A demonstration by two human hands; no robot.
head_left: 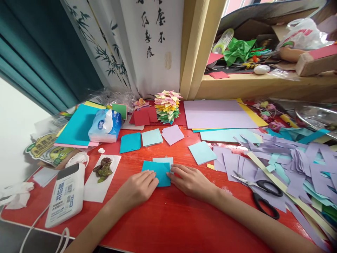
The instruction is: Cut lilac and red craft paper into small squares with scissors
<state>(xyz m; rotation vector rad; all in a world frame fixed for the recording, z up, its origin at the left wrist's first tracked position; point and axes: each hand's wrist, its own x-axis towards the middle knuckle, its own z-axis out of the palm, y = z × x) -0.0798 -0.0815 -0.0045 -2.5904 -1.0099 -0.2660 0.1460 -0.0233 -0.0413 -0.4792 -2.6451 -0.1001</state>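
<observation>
A teal paper square [160, 174] lies on the red table in front of me, over a pale blue piece [163, 160] that shows at its back edge. My left hand [143, 185] rests on the square's left side with its fingers pressed together. At the right edge, the fingers of my right hand [189, 179] are closed on the same paper, the thumb partly hidden. Behind them lie a teal stack [130, 142], a light blue stack [152, 137] and a purple stack [172, 134]. Another light blue stack [202, 153] is to the right.
Scissors [259, 189] lie at the right among purple and blue paper strips [297, 158]. A white power bank [65, 195] and tissue pack [104, 125] are at the left. A folded-paper tower [168, 107] stands at the back beside large purple sheets [218, 114].
</observation>
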